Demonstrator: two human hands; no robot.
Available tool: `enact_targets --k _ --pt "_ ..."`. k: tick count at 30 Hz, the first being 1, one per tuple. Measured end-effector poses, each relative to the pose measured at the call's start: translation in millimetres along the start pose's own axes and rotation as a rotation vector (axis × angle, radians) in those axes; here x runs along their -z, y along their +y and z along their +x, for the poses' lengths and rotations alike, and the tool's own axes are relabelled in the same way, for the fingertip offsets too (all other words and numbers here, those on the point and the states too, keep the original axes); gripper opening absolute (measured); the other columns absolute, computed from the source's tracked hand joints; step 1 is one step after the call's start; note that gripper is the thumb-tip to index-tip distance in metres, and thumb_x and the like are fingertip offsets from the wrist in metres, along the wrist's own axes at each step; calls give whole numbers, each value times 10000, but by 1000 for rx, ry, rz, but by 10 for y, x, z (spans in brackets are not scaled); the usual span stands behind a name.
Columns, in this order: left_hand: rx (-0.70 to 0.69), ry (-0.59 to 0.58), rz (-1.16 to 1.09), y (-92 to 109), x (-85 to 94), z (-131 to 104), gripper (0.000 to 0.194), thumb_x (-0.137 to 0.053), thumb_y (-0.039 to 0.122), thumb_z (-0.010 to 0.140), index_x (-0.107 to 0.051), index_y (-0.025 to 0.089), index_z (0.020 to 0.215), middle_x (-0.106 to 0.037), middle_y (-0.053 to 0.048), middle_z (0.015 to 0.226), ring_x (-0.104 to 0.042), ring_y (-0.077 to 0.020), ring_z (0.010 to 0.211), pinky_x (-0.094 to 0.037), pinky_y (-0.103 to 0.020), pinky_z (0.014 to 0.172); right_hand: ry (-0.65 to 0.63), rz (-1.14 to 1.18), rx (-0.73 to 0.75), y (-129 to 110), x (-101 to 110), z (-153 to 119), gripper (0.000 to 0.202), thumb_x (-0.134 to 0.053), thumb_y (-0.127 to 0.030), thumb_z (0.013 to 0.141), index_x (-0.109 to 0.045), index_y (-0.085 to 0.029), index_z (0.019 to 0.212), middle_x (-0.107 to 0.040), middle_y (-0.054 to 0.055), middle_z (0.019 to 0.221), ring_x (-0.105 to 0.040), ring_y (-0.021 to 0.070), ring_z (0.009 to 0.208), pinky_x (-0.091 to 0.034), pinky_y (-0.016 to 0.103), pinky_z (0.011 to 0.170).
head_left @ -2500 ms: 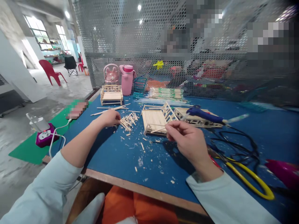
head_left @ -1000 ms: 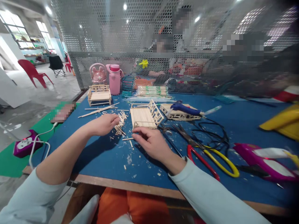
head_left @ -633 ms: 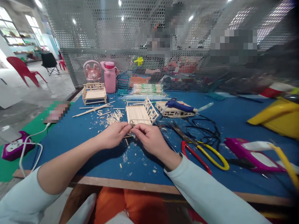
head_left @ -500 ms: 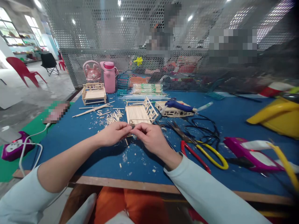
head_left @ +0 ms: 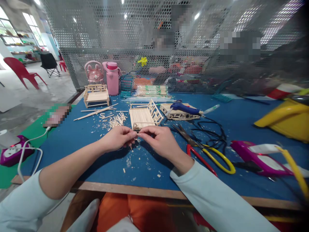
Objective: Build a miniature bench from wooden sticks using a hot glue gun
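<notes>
My left hand [head_left: 119, 138] and my right hand [head_left: 160, 140] meet fingertip to fingertip over the blue table. Both are closed in a pinch. What they pinch is too small and too covered to make out; a short pale stick end shows under the left fingers. Right behind the fingertips stands a small model bench of wooden sticks [head_left: 142, 117], with a slatted seat and a railing on one side. To the left of it lies a pile of short cut sticks [head_left: 117, 120], and longer sticks [head_left: 95, 111] lie beyond.
A finished stick bench [head_left: 96, 95] stands back left beside a pink bottle [head_left: 112, 80]. A blue glue gun [head_left: 184, 108] rests on another stick frame [head_left: 169, 112]. Scissors or cutters with red and yellow handles [head_left: 219, 161], a black cable [head_left: 214, 138] and a purple power strip [head_left: 260, 159] lie right.
My right hand's fingers have drawn slightly apart from my left, and its wrist has shifted a little right. The pinch of both hands stays by the bench. The view has shifted slightly.
</notes>
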State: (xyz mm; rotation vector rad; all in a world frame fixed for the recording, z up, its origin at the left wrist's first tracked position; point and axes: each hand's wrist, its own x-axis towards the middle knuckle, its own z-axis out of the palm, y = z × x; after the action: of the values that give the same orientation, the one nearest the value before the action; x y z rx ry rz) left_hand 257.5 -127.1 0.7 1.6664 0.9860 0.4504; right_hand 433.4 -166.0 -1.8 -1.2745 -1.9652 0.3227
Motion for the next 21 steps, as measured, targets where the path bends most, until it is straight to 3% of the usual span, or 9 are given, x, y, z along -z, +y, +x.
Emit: enact_targets --k 2,4,6,8,13,17,21 --pt "23 45 184 -19 43 0 190 -457 300 853 -555 158 772 -592 -4 664 -505 -92 498 -380 -227 488 67 -80 -10 29 17 5 151 -575 -263 829 -691 -196 760 -721 10 744 -637 140 657 -439 249 633" --pt "2 163 450 -54 99 3 119 -508 256 814 -562 169 874 -629 -22 738 -550 -126 565 -399 -256 543 137 -185 -4 64 31 11 158 -557 -261 844 -698 -196 816 -732 32 817 -655 166 724 -447 273 676" --pt "-47 293 659 -88 144 8 205 -547 206 772 -545 178 975 -653 -44 827 -586 -173 699 -408 -284 621 175 -276 28 94 33 20 170 -540 -250 857 -699 -190 855 -731 50 862 -656 183 777 -447 290 703" --pt "-81 375 731 -100 165 15 287 -536 172 764 -518 189 1050 -660 -50 882 -591 -201 794 -405 -297 665 202 -348 88 112 25 35 184 -526 -246 868 -699 -186 849 -721 57 851 -635 190 798 -439 296 709" --pt "-156 392 641 7 171 103 515 -501 61 711 -458 180 1210 -640 -64 980 -597 -185 847 -430 -289 724 287 -491 226 132 -9 108 184 -537 -261 863 -702 -205 805 -676 63 858 -538 210 838 -385 335 736" --pt "-297 273 514 104 169 249 841 -622 83 619 -279 164 1383 -592 -91 1105 -568 -202 967 -435 -309 828 299 -491 242 166 -22 143 143 -577 -276 840 -706 -225 802 -665 54 898 -521 223 897 -351 363 771" --pt "-328 175 209 54 93 358 911 -642 110 648 -173 138 1429 -604 -91 1051 -583 -172 926 -453 -292 799 289 -429 231 187 -22 135 162 -562 -250 847 -708 -205 792 -657 65 867 -516 210 848 -385 350 758"
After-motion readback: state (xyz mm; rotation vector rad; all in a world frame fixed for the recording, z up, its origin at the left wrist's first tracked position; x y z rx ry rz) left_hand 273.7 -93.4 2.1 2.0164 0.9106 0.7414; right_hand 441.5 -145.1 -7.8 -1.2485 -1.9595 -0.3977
